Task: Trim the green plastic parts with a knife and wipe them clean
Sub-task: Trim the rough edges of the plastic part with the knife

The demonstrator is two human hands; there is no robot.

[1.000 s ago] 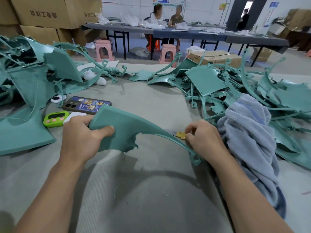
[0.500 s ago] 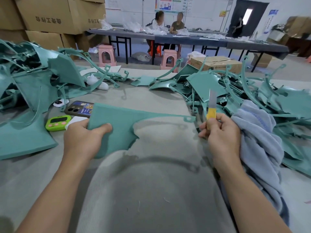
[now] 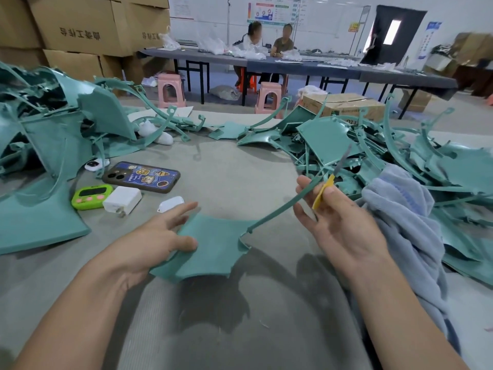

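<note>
A green plastic part (image 3: pixel 213 249) with a flat panel and a long thin curved arm hangs above the grey table. My left hand (image 3: pixel 157 241) holds the panel's left edge between thumb and fingers. My right hand (image 3: pixel 336 222) is turned palm up and pinches a yellow-handled knife (image 3: pixel 326 188), its thin blade pointing up and away. The part's thin arm runs up past my right fingers. A blue-grey towel (image 3: pixel 402 225) is draped over my right forearm and the pile beside it.
Heaps of green plastic parts lie at the left (image 3: pixel 48 145) and right (image 3: pixel 373 145). A phone (image 3: pixel 141 177), a green timer (image 3: pixel 92 196), a white charger (image 3: pixel 122 200) and a small white case (image 3: pixel 170 204) sit on the table (image 3: pixel 240 177). Boxes, stools and seated people are behind.
The part has turned and dropped lower, its thin arm now pointing at my right hand. My right hand has rolled palm up with the knife. The phone accessories are uncovered.
</note>
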